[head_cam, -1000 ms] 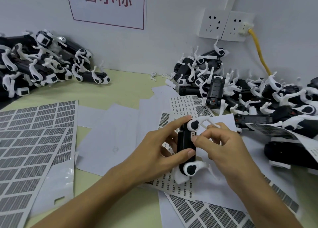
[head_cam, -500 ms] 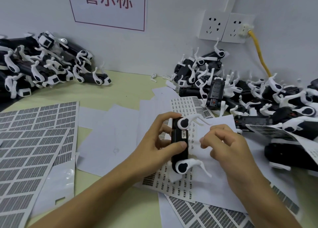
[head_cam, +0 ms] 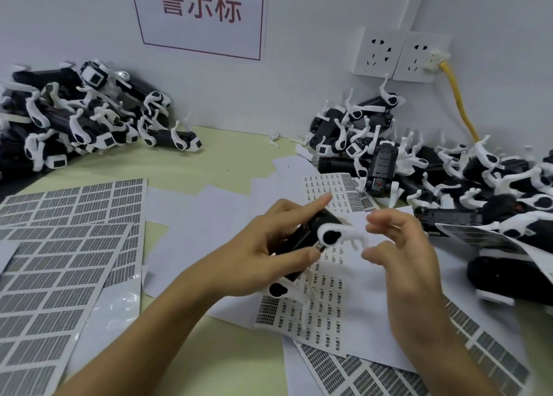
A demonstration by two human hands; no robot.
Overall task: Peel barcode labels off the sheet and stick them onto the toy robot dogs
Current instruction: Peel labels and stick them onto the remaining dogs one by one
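Note:
My left hand (head_cam: 257,246) grips a black toy robot dog (head_cam: 308,240) with white legs, tilted, above the paper at the table's middle. Its thumb lies along the dog's body and its index finger points out over the top. My right hand (head_cam: 401,264) hovers just right of the dog, fingers loosely spread and blurred, holding nothing that I can make out. Under both hands lies a partly used barcode label sheet (head_cam: 323,306). A second used label sheet (head_cam: 335,192) lies farther back.
Piles of black-and-white robot dogs sit at the back left (head_cam: 83,126) and along the right (head_cam: 449,174). Full label sheets (head_cam: 59,246) cover the left of the table; more lie at the front right (head_cam: 374,377). Wall sockets (head_cam: 398,54) with a yellow cable (head_cam: 457,102) are behind.
My right hand has let go of the dog and drawn back to the right. My left hand has tipped the dog from upright to a slant, its top leaning right.

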